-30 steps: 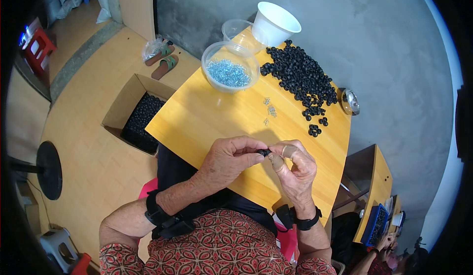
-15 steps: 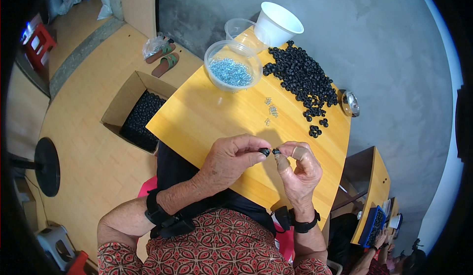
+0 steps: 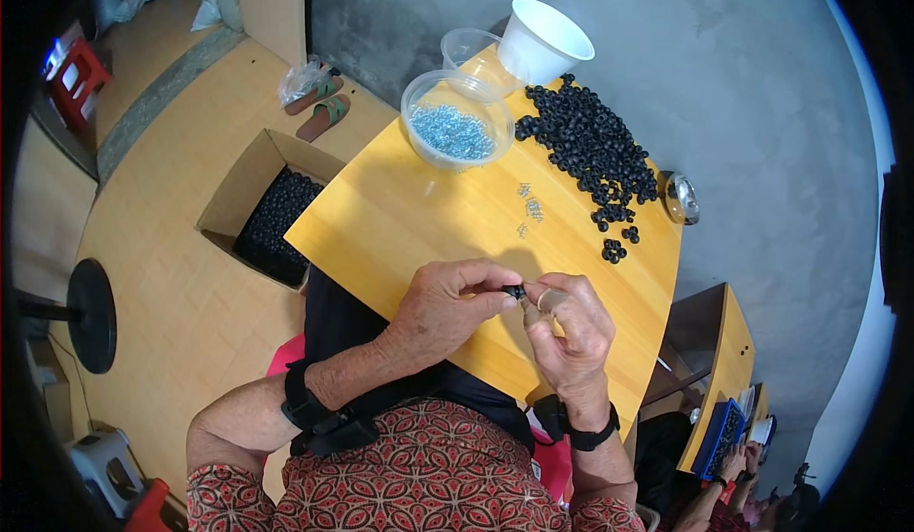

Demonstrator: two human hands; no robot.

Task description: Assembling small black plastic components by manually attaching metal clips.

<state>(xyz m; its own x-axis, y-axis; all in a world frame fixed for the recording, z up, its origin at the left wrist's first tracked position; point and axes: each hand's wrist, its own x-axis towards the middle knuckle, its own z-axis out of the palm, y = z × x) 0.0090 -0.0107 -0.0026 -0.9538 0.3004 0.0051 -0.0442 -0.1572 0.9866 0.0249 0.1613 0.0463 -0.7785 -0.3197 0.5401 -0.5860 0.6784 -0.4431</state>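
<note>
Over the table's near edge, my left hand (image 3: pixel 443 311) pinches a small round black plastic part (image 3: pixel 515 291) between thumb and forefinger. Right up against it are the fingertips of my right hand (image 3: pixel 576 334), closed in a pinch, with tape around a finger and the thumb. What the right fingers grip is mostly hidden now; half a second ago a small dark piece showed there. Beyond my hands lie a few small silvery metal pieces (image 3: pixel 532 210) in little groups. A heap of black ring-like parts (image 3: pixel 595 141) spreads across the table's far right.
A clear tub (image 3: pixel 457 132) of shiny bluish-silver bits stands at the table's far left, by another clear tub (image 3: pixel 470 46) and a white bowl (image 3: pixel 545 41). A round metal-rimmed dish (image 3: pixel 681 199) sits at the right edge. Left on the floor is a carton (image 3: pixel 228 194) of black parts.
My right hand has moved left, closing the gap so its fingertips meet the black part in my left hand. The view has shifted slightly.
</note>
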